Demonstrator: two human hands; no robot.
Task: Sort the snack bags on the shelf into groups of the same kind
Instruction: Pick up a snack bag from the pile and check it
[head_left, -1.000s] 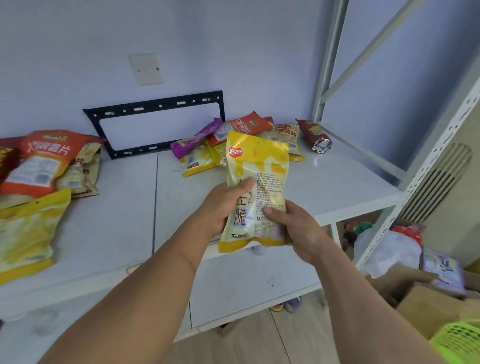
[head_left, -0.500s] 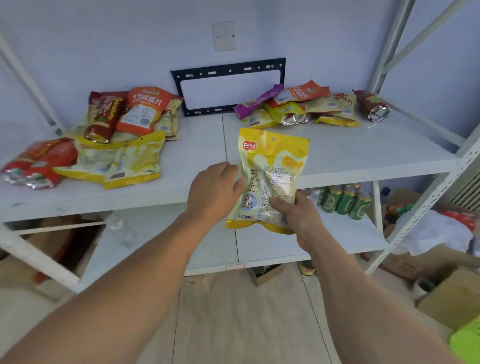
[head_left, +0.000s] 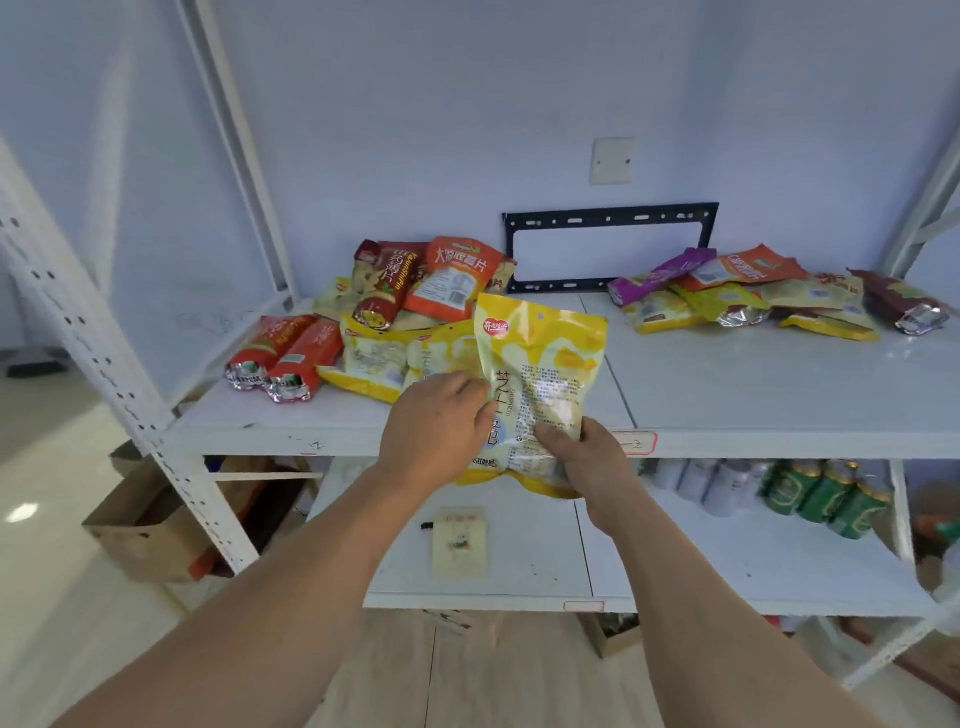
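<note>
Two hands: left hand and right hand both grip the yellow snack bag, upright before the shelf edge.
Same-kind bags: yellow pile at 9 o'clock of it.
Mixed pile: 2 o'clock.

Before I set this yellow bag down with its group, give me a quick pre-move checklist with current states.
1. Grip on the held yellow bag: left hand and right hand both hold its lower part. Ok.
2. Matching group found: yellow bags lie on the shelf, just left of the held one. Ok.
3. Same kind confirmed: colours match; their print is too small to read. Cannot tell.
4. Room to place: bare shelf surface lies right of that group. Ok.
5. Path: red sausage packs lie left of the yellow bags, off the route. Ok.
6. Right pile still mixed. Not ok.
</note>
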